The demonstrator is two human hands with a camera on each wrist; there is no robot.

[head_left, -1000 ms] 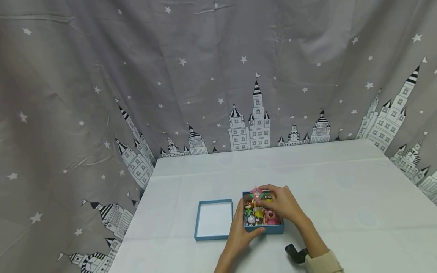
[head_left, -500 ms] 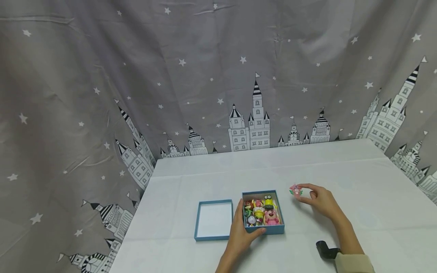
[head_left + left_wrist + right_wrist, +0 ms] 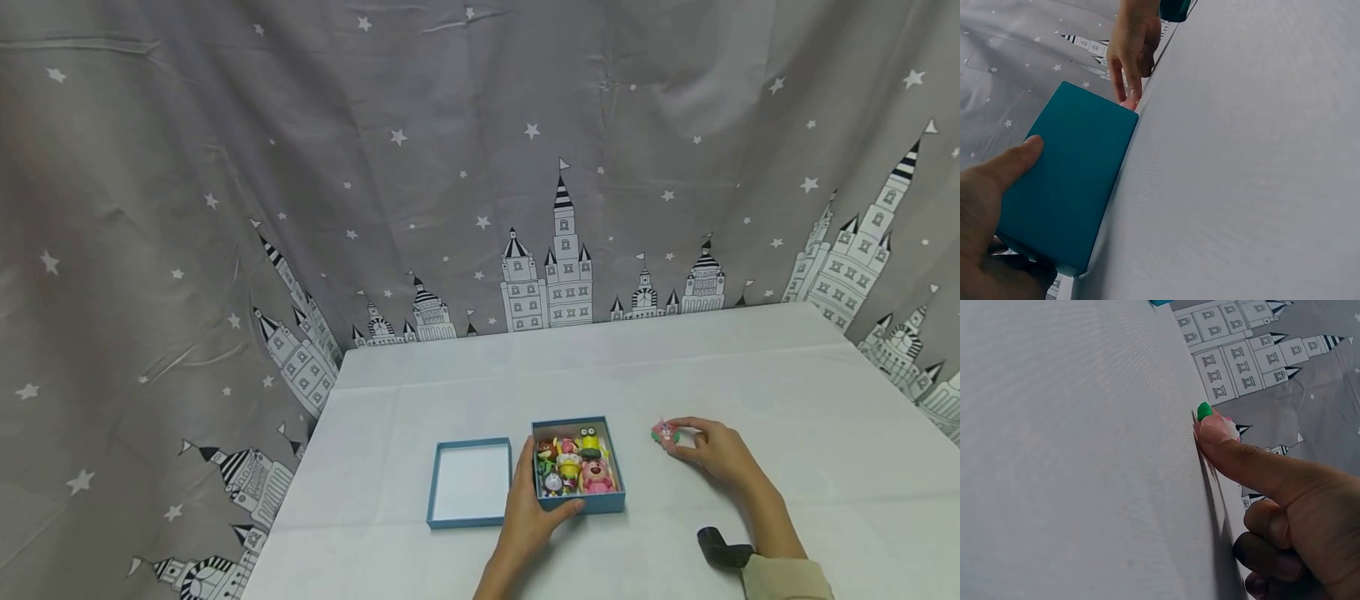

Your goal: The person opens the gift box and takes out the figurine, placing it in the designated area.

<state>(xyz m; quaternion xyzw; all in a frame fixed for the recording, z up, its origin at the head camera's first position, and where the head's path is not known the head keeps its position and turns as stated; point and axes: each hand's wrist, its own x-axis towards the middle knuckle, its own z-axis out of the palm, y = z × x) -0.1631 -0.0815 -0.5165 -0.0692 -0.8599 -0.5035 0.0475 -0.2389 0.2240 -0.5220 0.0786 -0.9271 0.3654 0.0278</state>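
Note:
My left hand [image 3: 527, 510] grips the near left corner of a blue box [image 3: 600, 503], thumb on its front wall and fingers along its left side. Several small toy figurines [image 3: 569, 468] fill the box, among them a pink bear [image 3: 597, 477] and a yellow one with big eyes [image 3: 590, 443]. To the right of the box, my right hand [image 3: 716, 452] pinches a pink figurine [image 3: 663, 432] with green parts between thumb and fingertips, low over the white table. In the right wrist view its green bit [image 3: 1204, 411] shows beyond the thumb; the fingers behind are mostly hidden.
A shallow blue lid [image 3: 469, 523] with a white inside lies on the table [image 3: 375, 467], left of the box. Behind the table hangs a grey curtain [image 3: 450, 150] with stars and castles. A black device [image 3: 722, 550] sits at the right wrist.
The right hand has lifted the pink figurine out of the box, carried it right, then lowered it toward the table. My left hand has stayed on the box.

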